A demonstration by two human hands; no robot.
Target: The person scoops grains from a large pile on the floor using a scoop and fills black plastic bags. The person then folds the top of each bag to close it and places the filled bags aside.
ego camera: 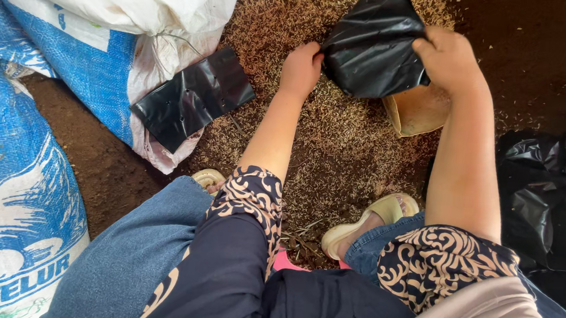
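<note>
Your left hand (pixel 301 67) is closed on the lower-left edge of the black plastic bag (pixel 373 41) at top centre; your right hand (pixel 447 57) pinches its right edge. A tan scoop (pixel 416 111) sits just below it on the husk pile (pixel 337 150). A flat black bag (pixel 192 97) lies left of it, against the white-and-blue woven sacks (pixel 57 40). Crumpled black bags (pixel 549 193) crowd the right edge. Bare dark soil (pixel 547 52) is at upper right.
</note>
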